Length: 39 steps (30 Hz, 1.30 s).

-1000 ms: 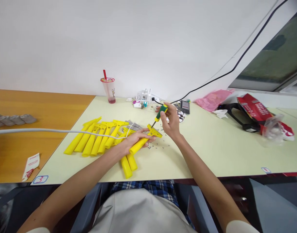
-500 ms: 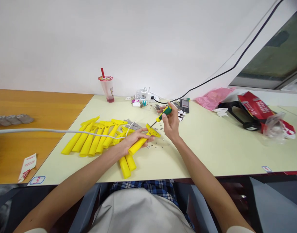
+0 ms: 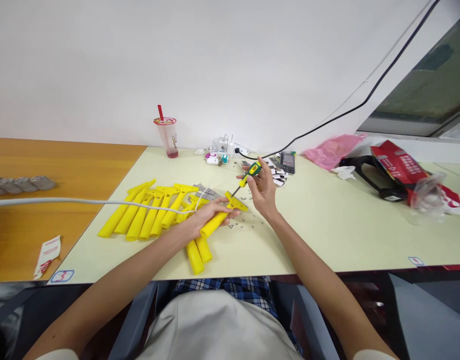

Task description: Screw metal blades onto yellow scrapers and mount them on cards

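A yellow plastic scraper (image 3: 214, 224) lies across my left hand (image 3: 205, 219), fingers wrapped beneath its neck, head pointing away to the right. My right hand (image 3: 264, 192) grips a green and yellow screwdriver (image 3: 251, 173) by its handle. The screwdriver's shaft slants down to the left, its tip at the scraper's head. Whether a screw sits under the tip is too small to tell. Several more yellow scrapers (image 3: 141, 217) lie in a row left of my hands, and a few others lie partly under my left hand. Small screws (image 3: 242, 226) are scattered on the table around the held scraper.
Grey metal blades (image 3: 209, 192) lie behind my left hand. A cup with a red straw (image 3: 167, 137) stands near the wall. A white cable (image 3: 102, 202) crosses over the scrapers. At the back are a phone (image 3: 288, 161), a pink bag (image 3: 333, 151) and a red package (image 3: 397, 162).
The screwdriver's handle has turned and shifted slightly left in my right hand, whose fingers have moved around it. My left hand still holds the scraper. The whole view has shifted slightly.
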Each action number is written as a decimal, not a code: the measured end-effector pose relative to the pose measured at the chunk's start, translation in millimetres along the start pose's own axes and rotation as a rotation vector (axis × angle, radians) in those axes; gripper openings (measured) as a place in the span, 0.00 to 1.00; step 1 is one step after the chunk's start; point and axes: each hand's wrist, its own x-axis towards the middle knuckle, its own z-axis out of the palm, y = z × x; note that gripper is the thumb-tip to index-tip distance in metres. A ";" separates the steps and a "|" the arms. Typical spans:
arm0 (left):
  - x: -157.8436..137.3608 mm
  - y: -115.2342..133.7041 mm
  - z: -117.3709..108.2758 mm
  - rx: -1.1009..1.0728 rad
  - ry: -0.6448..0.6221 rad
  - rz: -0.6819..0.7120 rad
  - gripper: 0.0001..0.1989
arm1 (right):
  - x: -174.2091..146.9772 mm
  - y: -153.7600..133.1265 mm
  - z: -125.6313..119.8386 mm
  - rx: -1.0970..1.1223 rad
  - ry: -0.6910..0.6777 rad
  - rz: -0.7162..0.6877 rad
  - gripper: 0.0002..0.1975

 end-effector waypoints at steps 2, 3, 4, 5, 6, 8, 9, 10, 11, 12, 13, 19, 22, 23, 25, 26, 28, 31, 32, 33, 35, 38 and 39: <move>0.3 -0.3 -0.6 -0.007 -0.010 -0.002 0.35 | -0.5 2.0 0.5 -0.041 0.032 -0.011 0.30; 0.2 -0.6 -0.7 -0.009 -0.015 -0.006 0.35 | -0.5 2.5 0.5 -0.069 0.055 -0.022 0.30; 0.0 -1.1 -0.6 -0.009 -0.019 -0.010 0.36 | -0.3 2.5 0.5 -0.090 0.073 -0.032 0.30; -0.3 -1.5 -0.3 -0.006 -0.023 -0.010 0.37 | 0.0 1.8 0.5 -0.097 0.081 -0.036 0.29; -0.6 -1.8 0.0 -0.002 -0.026 -0.009 0.37 | 0.3 0.8 0.4 -0.088 0.077 -0.036 0.29; -1.2 -1.8 0.6 0.008 -0.025 -0.002 0.38 | 1.0 -1.8 0.6 -0.041 0.048 -0.025 0.28; -1.3 -1.6 0.8 0.012 -0.022 0.001 0.38 | 1.2 -2.9 0.9 -0.016 0.032 -0.013 0.28; -1.3 -1.4 0.9 0.017 -0.017 0.001 0.38 | 1.3 -3.6 1.3 0.001 0.023 -0.001 0.28; -1.2 -1.1 0.8 0.021 -0.012 -0.002 0.39 | 1.4 -3.8 1.7 0.006 0.027 0.007 0.29; -1.0 -0.9 0.7 0.028 -0.008 -0.007 0.39 | 1.4 -3.7 2.0 -0.002 0.045 0.010 0.29; -0.9 -0.9 0.7 0.035 -0.004 -0.010 0.38 | 1.4 -3.4 2.3 -0.018 0.070 0.006 0.29; -2.7 -0.5 2.9 0.033 0.007 0.015 0.36 | 1.7 -5.1 1.1 -0.018 0.083 -0.030 0.27; -3.9 1.5 4.4 0.023 0.025 0.019 0.37 | 2.0 -6.2 1.1 0.004 0.040 -0.029 0.28; -4.2 2.0 4.8 0.021 0.026 0.019 0.38 | 2.0 -6.0 1.2 -0.014 0.053 -0.034 0.28; -4.5 2.4 5.4 0.026 0.027 0.019 0.39 | 2.1 -5.1 0.9 -0.071 0.101 -0.047 0.29; -4.6 2.2 5.7 0.034 0.024 0.020 0.38 | 2.1 -4.8 0.4 -0.100 0.125 -0.053 0.30; -4.9 1.4 6.3 0.053 0.014 0.031 0.37 | 2.3 -4.9 -1.0 -0.125 0.150 -0.058 0.29; -5.3 0.9 7.5 0.066 0.014 0.044 0.34 | 2.5 -6.9 -2.5 -0.074 0.100 -0.056 0.27; -5.5 1.0 7.9 0.064 0.019 0.045 0.33 | 2.6 -7.5 -2.6 -0.050 0.075 -0.050 0.27; -5.8 1.3 8.3 0.061 0.025 0.046 0.32 | 2.5 -7.9 -2.4 -0.032 0.058 -0.041 0.28; -6.5 2.1 9.2 0.057 0.038 0.044 0.31 | 2.5 -7.6 -2.0 -0.032 0.062 -0.022 0.29; -7.8 2.7 10.8 0.057 0.045 0.032 0.31 | 2.5 -5.4 -2.1 -0.086 0.110 -0.012 0.31; -8.0 2.7 11.2 0.057 0.046 0.028 0.31 | 2.6 -4.8 -2.5 -0.099 0.117 -0.014 0.31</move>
